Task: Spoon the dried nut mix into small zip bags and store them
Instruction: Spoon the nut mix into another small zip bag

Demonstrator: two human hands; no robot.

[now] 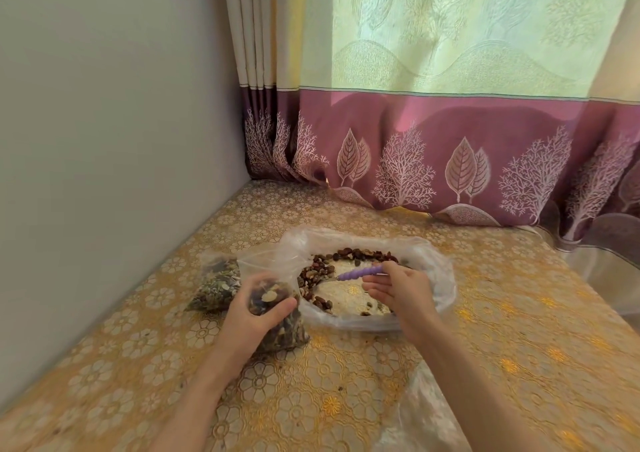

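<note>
Right hand [398,292] fingers pinching purple spoon [360,273] over nearly emptied big bag [433,271], mid-tabletop. Left hand [256,313] wrapped round part-filled small zip bag [277,313]. Scooping step; next, probably gathering remaining nuts [318,273] toward the bag mouth.

My left hand [258,307] grips a small clear zip bag of dark nut mix [277,316] standing on the gold floral tablecloth [311,399], and just behind it a second filled clear bag [216,287] lies toward the plain grey wall [104,139], so that side is tight. My right hand [398,294], pinching the ridged purple spoon handle [360,273], sits inside the wide crumpled clear plastic bag of nuts [433,278], whose raised rim hems it in. Behind, the purple leaf-patterned curtain [450,160] drapes onto the table. The cloth nearest me lies open between my forearms.
</note>
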